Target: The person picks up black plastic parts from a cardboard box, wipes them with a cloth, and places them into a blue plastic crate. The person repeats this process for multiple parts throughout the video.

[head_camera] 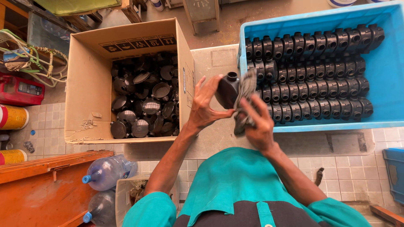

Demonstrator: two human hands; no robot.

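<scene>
Pale tiled floor runs under everything, and a grey slab of worktop (219, 63) sits between the two big containers. Biggest of all is the blue plastic crate (389, 67) on the right, packed with black round fittings (313, 82) stood on edge in four tidy rows; each row runs past a dozen, too tightly packed to count exactly. On the left stands the open cardboard box (90, 90), a loose heap of the same black parts (145, 101) inside, lying flat and tilted every way, far too jumbled to number. Down at the lower left an orange wooden box (46, 185) shows, with two clear plastic bottles (107, 172) with blue caps lying beside it. At the left edge lie one red canister (19, 90) and two yellow cans (12, 117).

Now the action, dead centre above the worktop: the left hand (204, 107) pinches one black fitting (227, 90) between thumb and fingertips, holding it up on edge. It is a dark, glossy round body with a short tube-like spout at the top. Pressed against its right side is one grey rag (244, 98), bunched and hanging, gripped in the closed right hand (261, 126).
</scene>
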